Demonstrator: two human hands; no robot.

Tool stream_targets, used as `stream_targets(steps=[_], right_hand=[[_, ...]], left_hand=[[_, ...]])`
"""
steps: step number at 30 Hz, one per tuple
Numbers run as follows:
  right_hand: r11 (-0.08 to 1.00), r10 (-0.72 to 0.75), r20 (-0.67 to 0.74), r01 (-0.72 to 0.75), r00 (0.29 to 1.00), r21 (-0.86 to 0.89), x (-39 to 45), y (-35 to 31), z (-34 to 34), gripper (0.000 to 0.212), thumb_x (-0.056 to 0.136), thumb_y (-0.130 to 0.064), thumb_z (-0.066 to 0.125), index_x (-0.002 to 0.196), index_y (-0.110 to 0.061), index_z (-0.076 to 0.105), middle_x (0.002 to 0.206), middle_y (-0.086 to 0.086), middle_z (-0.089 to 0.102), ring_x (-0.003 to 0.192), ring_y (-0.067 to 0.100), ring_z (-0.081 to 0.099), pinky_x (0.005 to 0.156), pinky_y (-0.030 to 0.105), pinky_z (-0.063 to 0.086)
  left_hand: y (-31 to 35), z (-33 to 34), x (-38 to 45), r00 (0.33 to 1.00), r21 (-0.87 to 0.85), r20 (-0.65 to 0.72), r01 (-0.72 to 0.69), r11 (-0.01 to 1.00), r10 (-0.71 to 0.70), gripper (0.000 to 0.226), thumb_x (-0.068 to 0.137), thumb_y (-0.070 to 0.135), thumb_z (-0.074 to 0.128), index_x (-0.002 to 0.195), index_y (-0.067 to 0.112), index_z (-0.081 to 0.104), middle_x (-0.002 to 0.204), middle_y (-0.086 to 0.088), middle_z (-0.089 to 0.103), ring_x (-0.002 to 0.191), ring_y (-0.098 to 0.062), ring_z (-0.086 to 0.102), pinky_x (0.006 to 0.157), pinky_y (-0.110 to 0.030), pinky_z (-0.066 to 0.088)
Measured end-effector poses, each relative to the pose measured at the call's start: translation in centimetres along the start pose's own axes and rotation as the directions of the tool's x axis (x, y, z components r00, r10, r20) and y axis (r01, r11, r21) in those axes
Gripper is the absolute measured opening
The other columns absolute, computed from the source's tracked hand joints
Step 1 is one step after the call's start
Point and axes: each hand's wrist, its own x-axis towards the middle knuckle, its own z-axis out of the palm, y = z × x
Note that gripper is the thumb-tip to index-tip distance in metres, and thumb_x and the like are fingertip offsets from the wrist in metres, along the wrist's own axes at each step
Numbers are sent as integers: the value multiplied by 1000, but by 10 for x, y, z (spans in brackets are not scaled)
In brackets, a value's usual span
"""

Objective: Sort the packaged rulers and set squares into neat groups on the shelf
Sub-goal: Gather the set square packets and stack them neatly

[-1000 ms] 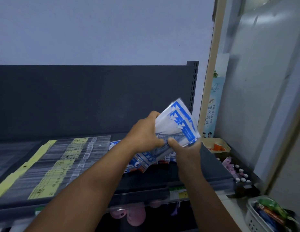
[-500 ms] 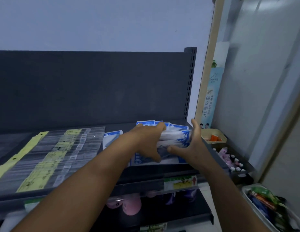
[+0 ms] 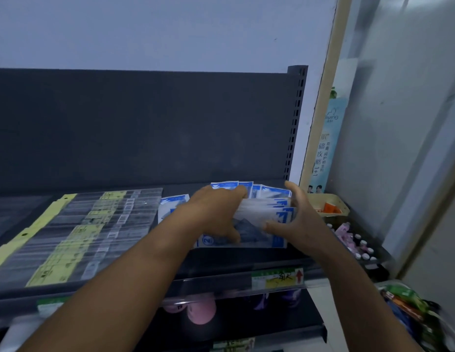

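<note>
Blue-and-white packets (image 3: pixel 264 215) lie stacked at the shelf's (image 3: pixel 246 257) three o'clock end. Left hand (image 3: pixel 216 212) clasps the stack, fingers (image 3: pixel 238 192) curled over it; right hand (image 3: pixel 297 219), fingers (image 3: pixel 292 190) straight, presses its three o'clock edge. Slick wrappers may fan out toward the ruler sleeves (image 3: pixel 99 224) at nine o'clock if pressure eases unevenly.

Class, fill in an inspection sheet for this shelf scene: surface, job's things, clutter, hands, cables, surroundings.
Surface: dark shelf.
Job's things: blue packs stacked at right; clear ruler packs in rows at left.
Clutter: small bottles and a tray right of the shelf.
Hands: left hand grips the blue packs; right hand presses flat on their right edge.
Cables: nothing seen.
Surroundings: pale wall, poster at right.
</note>
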Motion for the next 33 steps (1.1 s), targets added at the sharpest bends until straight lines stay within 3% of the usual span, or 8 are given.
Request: stream_targets(steps=[2, 4, 6, 9, 14, 19, 25, 33], right_hand=[[1000, 7, 1, -7, 1000, 28, -4, -3, 3, 94, 76, -16, 78, 148, -30, 19, 106, -24, 48, 88, 1, 64, 70, 13, 55], [1000, -8, -65, 9, 998, 11, -3, -4, 10, 68, 86, -28, 68, 141, -33, 30, 113, -22, 49, 97, -4, 59, 78, 15, 53], [999, -21, -173, 14, 985, -40, 2, -4, 15, 42, 93, -36, 56, 132, -26, 46, 121, -12, 52, 104, 5, 55, 89, 30, 51], [1000, 29, -273, -30, 962, 0, 7, -4, 20, 17, 97, -32, 48, 105, -23, 60, 105, -4, 63, 86, 5, 57, 76, 29, 50], [993, 89, -193, -72, 977, 96, 9, 1, 24, 26, 94, -41, 49, 118, -32, 47, 113, -4, 58, 100, 15, 60, 90, 45, 52], [989, 73, -293, -31, 953, 145, 6, -1, 29, 28, 98, -35, 42, 121, -21, 50, 105, -2, 59, 88, 6, 56, 73, 26, 47], [991, 59, -298, -21, 953, 129, 4, -3, 35, 18, 97, -32, 48, 109, -19, 54, 98, -9, 57, 81, 1, 55, 62, 14, 44], [990, 49, -288, -9, 956, 139, 11, -4, 35, 26, 96, -31, 50, 92, -11, 66, 94, 2, 69, 88, 19, 65, 74, 31, 50]], left_hand=[[-1, 4, 0, 1000, 39, 2, 0, 999, 0, 75, 66, 53, 77, 122, 25, 38, 116, 2, 62, 99, -27, 54, 79, -32, 30], [-1, 7, 0, 1000, 56, -1, -13, 998, 13, 75, 67, 55, 75, 124, 23, 37, 119, 1, 61, 104, -27, 56, 88, -36, 32], [0, 9, 0, 999, 57, -17, -34, 998, 35, 74, 70, 55, 72, 126, 22, 36, 119, 1, 58, 107, -25, 55, 98, -38, 32], [-1, 11, -3, 997, 53, -71, -29, 998, 33, 62, 77, 50, 65, 123, 20, 37, 115, 1, 55, 107, -23, 53, 101, -38, 31], [-2, 16, -9, 991, 28, -136, -4, 1000, 8, 52, 82, 41, 59, 125, 20, 38, 118, 1, 56, 109, -23, 53, 104, -39, 32], [0, 20, -16, 987, 12, -157, -25, 1000, 26, 54, 86, 37, 53, 134, 20, 34, 124, 0, 52, 114, -22, 49, 106, -40, 32], [3, 18, -19, 982, -2, -185, -50, 999, 49, 46, 88, 34, 50, 129, 18, 36, 111, -2, 58, 99, -20, 52, 100, -35, 33], [5, 11, -24, 988, -34, -147, -50, 998, 45, 34, 89, 36, 54, 118, 19, 47, 111, -2, 60, 102, -23, 49, 75, -29, 31]])
